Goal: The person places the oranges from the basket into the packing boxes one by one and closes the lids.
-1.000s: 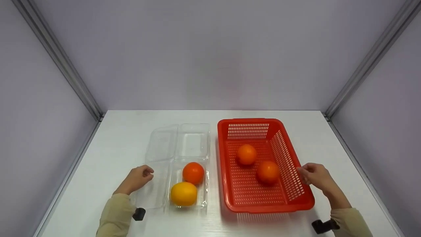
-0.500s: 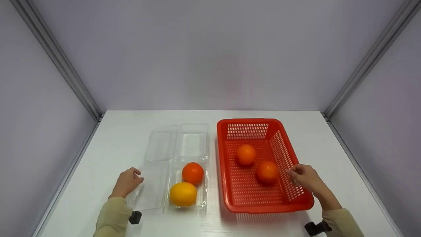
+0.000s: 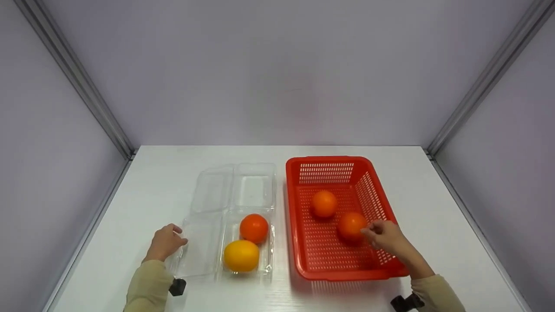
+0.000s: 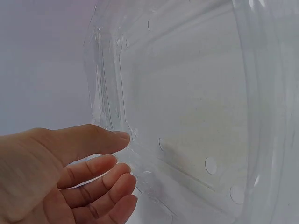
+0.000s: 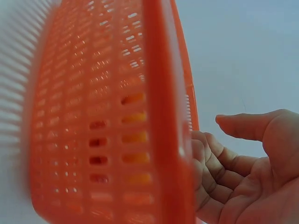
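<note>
My right hand (image 3: 387, 237) is over the right side of the red basket (image 3: 376, 275), fingertips beside the nearer orange (image 3: 350, 226). In the right wrist view its thumb stands apart from loosely bent fingers (image 5: 226, 175), partly hidden behind the basket rim. Farther back in the basket lies a second orange (image 3: 324, 203). At the left edge of the clear plastic clamshell box (image 3: 204, 247) is my left hand (image 3: 164, 242), thumb and fingers apart with nothing between them. One compartment of the box holds a reddish-orange fruit (image 3: 254, 228) and a yellow-orange fruit (image 3: 241, 256).
A second clear clamshell (image 3: 255, 190), lid spread to the left, lies behind the first. Everything stands on a white table (image 3: 277, 299) with pale walls (image 3: 277, 73) at the back and both sides.
My right hand has moved left from the basket's right rim to beside the nearer orange. My left hand has drawn back a little to the left. The fruits stay in place.
</note>
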### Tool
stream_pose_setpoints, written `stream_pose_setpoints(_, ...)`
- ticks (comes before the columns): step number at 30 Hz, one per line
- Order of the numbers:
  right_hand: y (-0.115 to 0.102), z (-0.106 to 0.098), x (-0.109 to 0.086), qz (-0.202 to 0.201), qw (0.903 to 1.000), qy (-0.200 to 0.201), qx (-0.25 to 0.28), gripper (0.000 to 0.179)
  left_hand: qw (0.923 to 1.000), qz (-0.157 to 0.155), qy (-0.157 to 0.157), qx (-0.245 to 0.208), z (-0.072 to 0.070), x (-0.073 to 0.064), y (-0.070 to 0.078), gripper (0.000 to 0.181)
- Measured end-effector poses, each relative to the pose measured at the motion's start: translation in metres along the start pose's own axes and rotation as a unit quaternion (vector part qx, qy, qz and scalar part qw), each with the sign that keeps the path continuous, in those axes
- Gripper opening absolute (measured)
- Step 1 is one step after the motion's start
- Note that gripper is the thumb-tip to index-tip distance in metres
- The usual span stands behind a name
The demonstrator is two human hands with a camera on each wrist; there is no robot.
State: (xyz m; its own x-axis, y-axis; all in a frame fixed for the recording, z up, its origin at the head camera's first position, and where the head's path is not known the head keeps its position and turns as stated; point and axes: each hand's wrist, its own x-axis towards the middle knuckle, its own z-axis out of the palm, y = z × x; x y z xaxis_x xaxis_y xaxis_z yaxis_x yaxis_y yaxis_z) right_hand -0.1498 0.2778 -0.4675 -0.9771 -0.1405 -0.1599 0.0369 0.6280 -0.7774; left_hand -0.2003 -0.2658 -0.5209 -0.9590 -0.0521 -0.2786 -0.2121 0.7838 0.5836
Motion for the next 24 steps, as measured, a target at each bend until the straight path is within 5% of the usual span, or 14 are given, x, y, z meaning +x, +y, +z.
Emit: stream_pose_setpoints(24,-0.025,0.043,0.008,-0.051,0.997,-0.049,0.032,0.027,0.9994,-0.011,-0.02,0.028,0.0,0.003,-0.009,0.038)
